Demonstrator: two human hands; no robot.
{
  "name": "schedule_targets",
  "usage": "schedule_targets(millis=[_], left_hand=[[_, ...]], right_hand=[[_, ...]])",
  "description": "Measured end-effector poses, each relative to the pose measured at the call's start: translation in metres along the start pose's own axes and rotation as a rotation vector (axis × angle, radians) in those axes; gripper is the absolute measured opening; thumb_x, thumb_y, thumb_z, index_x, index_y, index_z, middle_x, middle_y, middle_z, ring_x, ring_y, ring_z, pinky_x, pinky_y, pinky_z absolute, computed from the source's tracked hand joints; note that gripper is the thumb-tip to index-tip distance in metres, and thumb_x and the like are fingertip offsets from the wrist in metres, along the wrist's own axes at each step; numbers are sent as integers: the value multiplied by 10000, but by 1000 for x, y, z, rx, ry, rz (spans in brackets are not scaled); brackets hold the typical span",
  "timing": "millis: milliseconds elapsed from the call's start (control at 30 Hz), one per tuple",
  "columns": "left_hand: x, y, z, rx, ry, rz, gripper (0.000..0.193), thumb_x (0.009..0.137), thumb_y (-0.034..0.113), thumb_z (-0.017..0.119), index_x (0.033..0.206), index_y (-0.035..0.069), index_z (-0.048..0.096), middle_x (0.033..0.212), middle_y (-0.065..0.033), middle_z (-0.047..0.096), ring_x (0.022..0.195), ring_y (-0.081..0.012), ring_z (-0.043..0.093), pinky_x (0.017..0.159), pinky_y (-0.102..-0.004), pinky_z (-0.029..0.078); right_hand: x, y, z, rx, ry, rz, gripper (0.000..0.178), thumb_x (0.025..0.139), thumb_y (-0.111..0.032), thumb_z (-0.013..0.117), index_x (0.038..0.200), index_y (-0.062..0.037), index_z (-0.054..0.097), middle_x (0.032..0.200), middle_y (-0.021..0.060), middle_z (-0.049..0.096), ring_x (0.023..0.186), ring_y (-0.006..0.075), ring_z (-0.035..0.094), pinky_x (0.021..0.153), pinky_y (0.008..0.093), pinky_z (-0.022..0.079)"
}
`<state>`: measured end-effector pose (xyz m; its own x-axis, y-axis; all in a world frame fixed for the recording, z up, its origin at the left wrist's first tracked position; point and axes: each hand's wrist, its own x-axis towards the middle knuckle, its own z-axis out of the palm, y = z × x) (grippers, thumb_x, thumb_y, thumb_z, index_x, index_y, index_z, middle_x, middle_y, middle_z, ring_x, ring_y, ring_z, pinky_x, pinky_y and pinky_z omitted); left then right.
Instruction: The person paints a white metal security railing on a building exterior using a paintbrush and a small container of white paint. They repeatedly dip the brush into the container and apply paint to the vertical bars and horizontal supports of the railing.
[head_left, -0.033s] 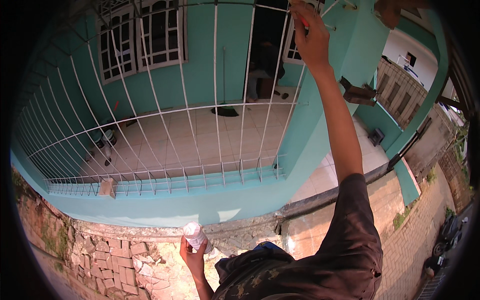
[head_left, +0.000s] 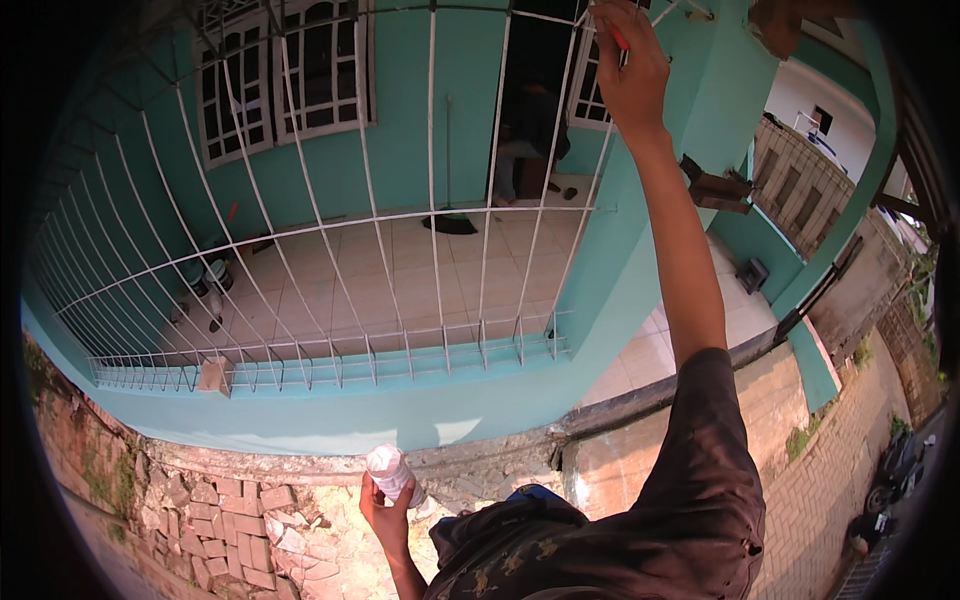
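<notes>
My right hand (head_left: 636,82) is raised high to the top bars of a white metal grille (head_left: 433,150). Its fingers are closed round a thin red-handled tool (head_left: 619,39), whose working end is hidden by the hand and cannot be made out. Low in front of me, my left hand (head_left: 388,510) wraps round a white cylindrical container (head_left: 391,478) held near the base of the wall. That container looks whitish over its top and side. The grille's bars run down to a turquoise ledge (head_left: 450,378).
Behind the bars lies a tiled porch with a broom (head_left: 450,221), buckets (head_left: 217,276) and a seated person (head_left: 527,135) in a doorway. A small block (head_left: 214,375) sits on the ledge. A turquoise pillar (head_left: 625,270) stands right of the grille; broken paving (head_left: 240,530) lies below.
My right hand has shifted slightly right and down along the top of the grille, with the red-handled tool still in it. My left hand and the container have not visibly moved.
</notes>
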<state>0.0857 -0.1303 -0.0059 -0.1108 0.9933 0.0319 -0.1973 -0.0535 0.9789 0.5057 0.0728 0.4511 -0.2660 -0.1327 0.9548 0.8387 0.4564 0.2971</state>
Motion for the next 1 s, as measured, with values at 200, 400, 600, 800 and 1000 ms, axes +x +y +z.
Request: schedule_targets(millis=[200, 400, 600, 800, 1000], left_hand=[[-2, -10, -1, 6, 6, 8, 626, 790, -84, 803, 1363, -31, 557, 1211, -109, 666, 1092, -188, 644, 955, -320, 510], [0, -19, -4, 41, -15, 29, 651, 771, -78, 826, 1364, -32, 562, 1199, -112, 674, 1085, -199, 662, 950, -340, 529], [-1, -21, 0, 34, 7, 44, 651, 772, -74, 829, 1365, -34, 563, 1205, -121, 674, 1097, -212, 665, 959, -351, 533], [3, -15, 3, 55, -24, 40, 656, 769, -69, 836, 1365, -32, 565, 1211, -120, 675, 1098, -208, 663, 955, -345, 535], [3, -17, 4, 38, 10, 56, 650, 768, -70, 836, 1362, -29, 574, 1199, -115, 680, 1086, -205, 667, 948, -344, 537]], right_hand=[[27, -2, 8, -236, -99, -302, 338, 951, 50, 605, 1271, -50, 649, 1375, 145, 628, 1154, 337, 679, 896, 379, 590], [1, -5, 1, -266, -119, -357, 328, 950, 14, 637, 1268, -65, 653, 1372, 175, 634, 1187, 353, 669, 948, 390, 586], [20, 2, 16, -203, -173, -262, 365, 992, -15, 613, 1344, -113, 618, 1357, 193, 640, 1151, 379, 677, 922, 414, 590], [-7, 18, 12, -203, -323, -207, 374, 986, 11, 608, 1344, -96, 613, 1363, 187, 634, 1135, 389, 680, 907, 415, 589], [46, 24, 0, 171, -193, -153, 341, 980, 97, 565, 1288, -37, 625, 1329, 181, 640, 1115, 286, 698, 900, 334, 577]])
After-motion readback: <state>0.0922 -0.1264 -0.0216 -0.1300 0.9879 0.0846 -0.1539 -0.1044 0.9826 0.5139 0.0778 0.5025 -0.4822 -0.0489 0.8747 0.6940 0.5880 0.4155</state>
